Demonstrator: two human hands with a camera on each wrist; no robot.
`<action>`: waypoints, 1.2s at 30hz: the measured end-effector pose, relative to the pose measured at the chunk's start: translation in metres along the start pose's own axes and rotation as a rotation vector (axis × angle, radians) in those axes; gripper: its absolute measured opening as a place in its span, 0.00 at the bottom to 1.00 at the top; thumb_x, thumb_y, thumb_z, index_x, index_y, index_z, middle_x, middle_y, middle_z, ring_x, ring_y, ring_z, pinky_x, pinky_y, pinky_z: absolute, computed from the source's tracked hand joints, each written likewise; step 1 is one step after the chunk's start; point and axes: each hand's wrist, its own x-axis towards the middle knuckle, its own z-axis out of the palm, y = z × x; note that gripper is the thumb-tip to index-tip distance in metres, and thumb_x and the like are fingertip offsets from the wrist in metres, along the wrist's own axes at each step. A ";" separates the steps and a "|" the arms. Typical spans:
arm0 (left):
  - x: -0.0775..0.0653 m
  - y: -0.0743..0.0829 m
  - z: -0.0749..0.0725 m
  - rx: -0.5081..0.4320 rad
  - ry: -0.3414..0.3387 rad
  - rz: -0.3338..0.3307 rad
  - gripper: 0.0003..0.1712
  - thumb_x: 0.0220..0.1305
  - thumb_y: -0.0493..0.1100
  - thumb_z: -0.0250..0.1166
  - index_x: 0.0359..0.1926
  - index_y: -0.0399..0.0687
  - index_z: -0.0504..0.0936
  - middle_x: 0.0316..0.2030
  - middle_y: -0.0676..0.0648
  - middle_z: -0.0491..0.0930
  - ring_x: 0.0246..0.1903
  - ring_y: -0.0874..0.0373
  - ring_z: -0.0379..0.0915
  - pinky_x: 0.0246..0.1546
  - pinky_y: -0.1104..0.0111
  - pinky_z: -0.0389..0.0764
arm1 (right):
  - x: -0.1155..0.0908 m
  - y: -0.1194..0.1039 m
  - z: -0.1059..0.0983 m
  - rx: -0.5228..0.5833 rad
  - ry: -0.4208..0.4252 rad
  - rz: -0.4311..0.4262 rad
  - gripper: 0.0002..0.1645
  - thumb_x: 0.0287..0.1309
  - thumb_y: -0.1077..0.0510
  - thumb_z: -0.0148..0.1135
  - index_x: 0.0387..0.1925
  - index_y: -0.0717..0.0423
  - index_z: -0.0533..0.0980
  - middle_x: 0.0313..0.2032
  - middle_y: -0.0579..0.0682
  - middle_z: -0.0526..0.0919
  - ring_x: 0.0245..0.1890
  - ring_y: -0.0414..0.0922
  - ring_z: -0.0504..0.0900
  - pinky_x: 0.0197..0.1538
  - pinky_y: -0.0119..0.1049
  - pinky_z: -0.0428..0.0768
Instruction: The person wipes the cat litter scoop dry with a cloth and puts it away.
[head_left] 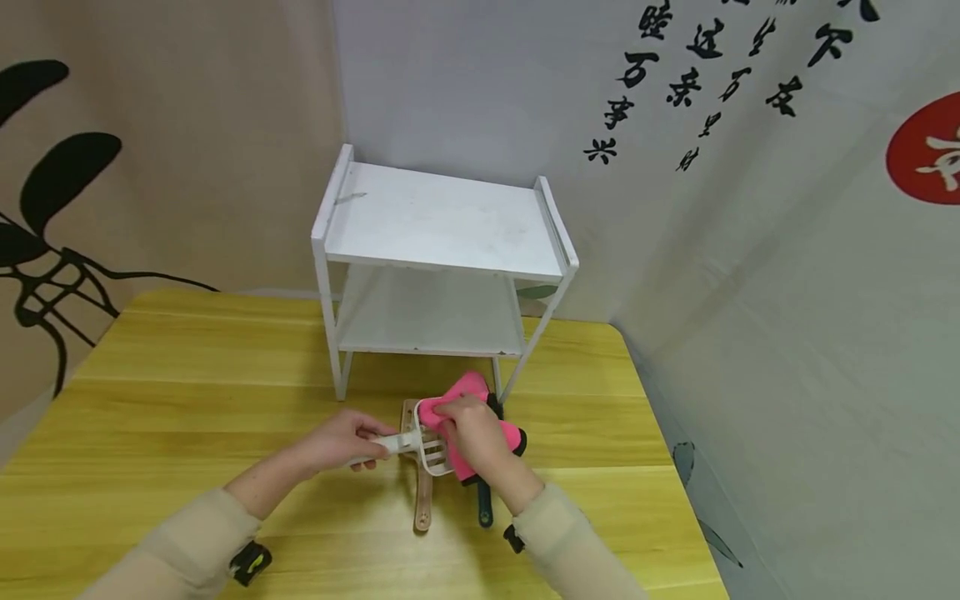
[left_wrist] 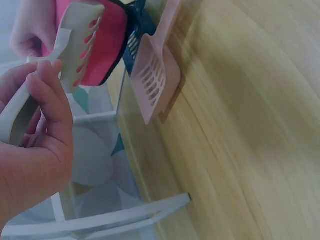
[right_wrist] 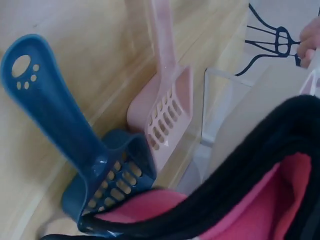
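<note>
My left hand grips the handle of a white slotted litter scoop, held above the table. My right hand holds a pink cloth with black edging against the scoop's slotted head; its fingertips are partly hidden in the cloth. In the left wrist view, the cloth sits behind the slots of the white scoop. Beneath the hands, a pale pink litter scoop lies beside a dark blue one, which has paw-shaped holes in its handle; the cloth partly covers the blue scoop's head.
A white two-tier shelf stands at the back of the wooden table, close behind the hands. Fabric walls with printed leaves and black characters rise behind and to the right.
</note>
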 end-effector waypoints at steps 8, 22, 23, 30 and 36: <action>-0.004 -0.007 -0.007 -0.015 -0.010 0.002 0.24 0.58 0.38 0.63 0.54 0.28 0.75 0.35 0.42 0.83 0.25 0.59 0.75 0.23 0.70 0.75 | -0.002 0.019 0.000 -0.093 0.041 0.049 0.10 0.48 0.66 0.68 0.34 0.52 0.84 0.32 0.45 0.87 0.37 0.41 0.84 0.61 0.48 0.70; -0.023 -0.037 -0.037 -0.302 -0.067 -0.119 0.31 0.68 0.45 0.51 0.62 0.21 0.62 0.29 0.56 0.80 0.22 0.73 0.71 0.21 0.82 0.72 | -0.014 0.046 -0.045 0.082 0.245 0.216 0.12 0.49 0.67 0.67 0.39 0.61 0.83 0.34 0.56 0.87 0.37 0.49 0.86 0.58 0.51 0.72; -0.023 -0.038 -0.037 -0.346 -0.077 -0.138 0.28 0.69 0.45 0.50 0.59 0.24 0.66 0.27 0.56 0.79 0.21 0.74 0.70 0.20 0.83 0.71 | -0.014 0.042 -0.046 0.093 0.250 0.208 0.12 0.49 0.66 0.67 0.40 0.60 0.83 0.34 0.55 0.87 0.37 0.49 0.86 0.58 0.50 0.72; -0.015 -0.041 -0.028 -0.670 -0.101 -0.198 0.13 0.72 0.42 0.44 0.47 0.37 0.68 0.28 0.55 0.78 0.21 0.74 0.69 0.20 0.85 0.69 | -0.011 0.010 -0.033 0.110 0.222 0.119 0.14 0.49 0.64 0.68 0.41 0.58 0.83 0.35 0.53 0.87 0.37 0.45 0.85 0.58 0.46 0.72; -0.007 -0.034 -0.017 -0.661 -0.135 -0.189 0.15 0.71 0.43 0.46 0.50 0.35 0.65 0.29 0.55 0.78 0.20 0.75 0.68 0.19 0.86 0.68 | -0.010 -0.011 -0.016 -0.008 0.246 -0.109 0.12 0.48 0.61 0.70 0.38 0.53 0.84 0.32 0.46 0.87 0.35 0.40 0.85 0.56 0.46 0.74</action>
